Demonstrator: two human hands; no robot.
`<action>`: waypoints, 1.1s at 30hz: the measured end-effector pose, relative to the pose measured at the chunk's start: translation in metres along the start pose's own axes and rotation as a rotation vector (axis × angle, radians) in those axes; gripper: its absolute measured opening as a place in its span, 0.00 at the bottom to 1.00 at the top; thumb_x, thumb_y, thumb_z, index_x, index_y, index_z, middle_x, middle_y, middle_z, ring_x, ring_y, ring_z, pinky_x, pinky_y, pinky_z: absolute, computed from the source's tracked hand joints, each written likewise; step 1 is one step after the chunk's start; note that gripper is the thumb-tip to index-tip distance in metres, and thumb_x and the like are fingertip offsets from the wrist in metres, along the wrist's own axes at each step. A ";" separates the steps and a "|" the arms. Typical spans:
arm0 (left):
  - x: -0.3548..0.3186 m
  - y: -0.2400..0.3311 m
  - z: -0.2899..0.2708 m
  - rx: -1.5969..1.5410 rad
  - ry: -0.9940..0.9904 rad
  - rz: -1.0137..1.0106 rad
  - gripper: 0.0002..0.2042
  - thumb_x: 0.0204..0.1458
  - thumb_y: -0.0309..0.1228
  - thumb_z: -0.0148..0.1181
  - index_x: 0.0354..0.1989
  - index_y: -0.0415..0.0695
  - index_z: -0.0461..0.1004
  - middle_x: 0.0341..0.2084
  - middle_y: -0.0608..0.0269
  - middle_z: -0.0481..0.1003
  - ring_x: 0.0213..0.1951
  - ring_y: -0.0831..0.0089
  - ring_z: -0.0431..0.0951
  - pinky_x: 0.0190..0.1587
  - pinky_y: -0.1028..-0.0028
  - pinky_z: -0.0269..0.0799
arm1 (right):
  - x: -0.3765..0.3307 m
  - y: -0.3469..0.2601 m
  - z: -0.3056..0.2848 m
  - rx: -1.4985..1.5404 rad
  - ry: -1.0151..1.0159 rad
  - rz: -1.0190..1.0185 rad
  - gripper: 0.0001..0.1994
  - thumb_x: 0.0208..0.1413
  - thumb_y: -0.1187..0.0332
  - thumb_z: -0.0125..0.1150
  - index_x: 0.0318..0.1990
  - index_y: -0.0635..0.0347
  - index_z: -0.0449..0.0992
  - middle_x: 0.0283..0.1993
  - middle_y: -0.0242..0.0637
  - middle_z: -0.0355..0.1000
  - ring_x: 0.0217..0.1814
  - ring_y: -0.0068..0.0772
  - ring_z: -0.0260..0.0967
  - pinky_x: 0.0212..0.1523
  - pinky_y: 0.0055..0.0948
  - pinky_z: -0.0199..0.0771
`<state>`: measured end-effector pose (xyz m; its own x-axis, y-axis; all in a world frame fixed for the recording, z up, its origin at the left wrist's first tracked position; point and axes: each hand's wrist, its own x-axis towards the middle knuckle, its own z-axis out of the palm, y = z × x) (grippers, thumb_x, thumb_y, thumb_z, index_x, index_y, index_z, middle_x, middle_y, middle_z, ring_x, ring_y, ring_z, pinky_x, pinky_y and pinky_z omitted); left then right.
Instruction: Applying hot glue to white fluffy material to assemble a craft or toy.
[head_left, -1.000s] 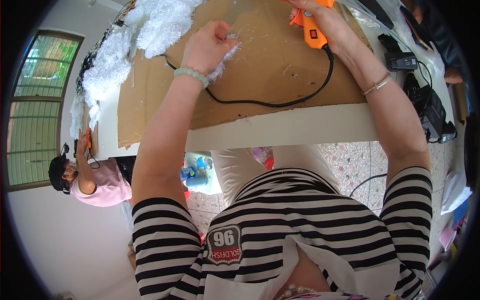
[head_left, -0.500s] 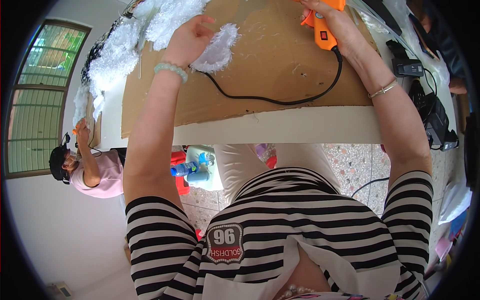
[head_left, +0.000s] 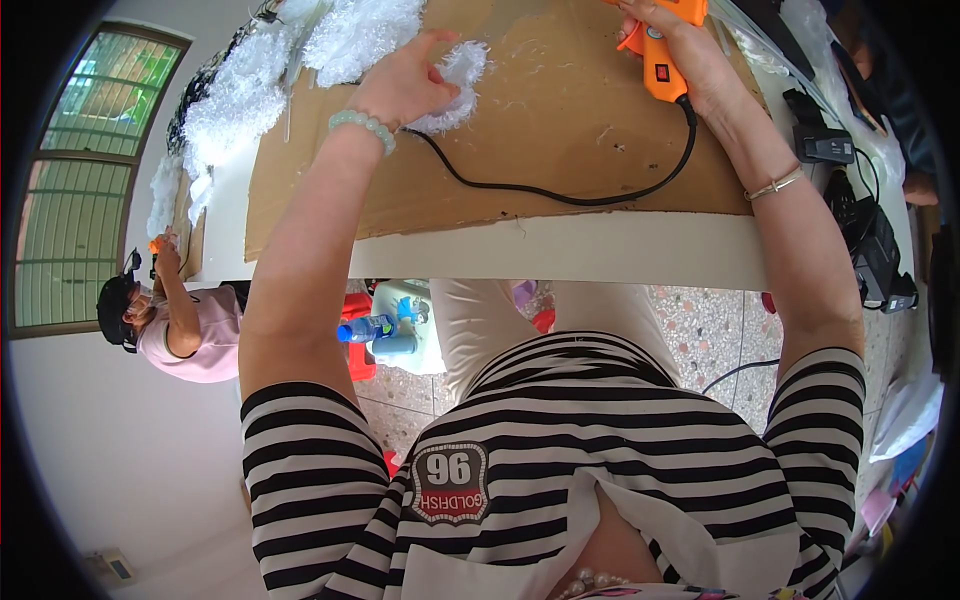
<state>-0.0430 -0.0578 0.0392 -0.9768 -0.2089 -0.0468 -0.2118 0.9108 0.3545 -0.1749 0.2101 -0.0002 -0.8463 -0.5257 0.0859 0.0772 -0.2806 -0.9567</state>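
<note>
Since half a second ago the left hand (head_left: 405,85) has slid right with the white fluffy piece (head_left: 455,85), now pressing it flat onto the cardboard sheet (head_left: 560,120) at upper centre, fingers spread. The right hand (head_left: 690,55), upper right, is closed around one orange glue gun (head_left: 660,50); its single black cord (head_left: 560,190) loops across the sheet. One heap of white fluff (head_left: 250,90) fills the upper left. Bare cardboard lies between both hands; the white table edge (head_left: 560,260) runs below.
</note>
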 end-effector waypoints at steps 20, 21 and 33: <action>-0.014 0.012 0.001 0.010 0.125 0.061 0.36 0.40 0.34 0.63 0.62 0.53 0.57 0.46 0.51 0.73 0.46 0.56 0.74 0.50 0.66 0.69 | -0.012 -0.011 0.000 -0.189 0.033 -0.029 0.13 0.56 0.60 0.55 0.39 0.61 0.74 0.31 0.28 0.70 0.35 0.19 0.67 0.39 0.19 0.65; -0.016 0.008 0.004 -0.129 0.186 0.091 0.37 0.40 0.30 0.66 0.63 0.57 0.57 0.33 0.56 0.72 0.37 0.65 0.72 0.42 0.70 0.69 | -0.013 -0.011 0.001 -0.173 0.032 -0.010 0.14 0.57 0.60 0.54 0.43 0.62 0.74 0.31 0.28 0.70 0.36 0.20 0.67 0.40 0.20 0.65; -0.038 -0.114 -0.062 -0.803 0.741 -0.188 0.36 0.36 0.23 0.70 0.58 0.43 0.62 0.37 0.57 0.72 0.35 0.73 0.75 0.35 0.74 0.74 | -0.015 -0.016 0.009 -0.173 0.041 0.005 0.16 0.57 0.61 0.53 0.46 0.64 0.72 0.32 0.29 0.69 0.36 0.20 0.66 0.40 0.20 0.64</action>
<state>0.0201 -0.1756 0.0584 -0.6141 -0.7251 0.3115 -0.0111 0.4026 0.9153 -0.1591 0.2155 0.0167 -0.8673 -0.4924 0.0730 -0.0075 -0.1338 -0.9910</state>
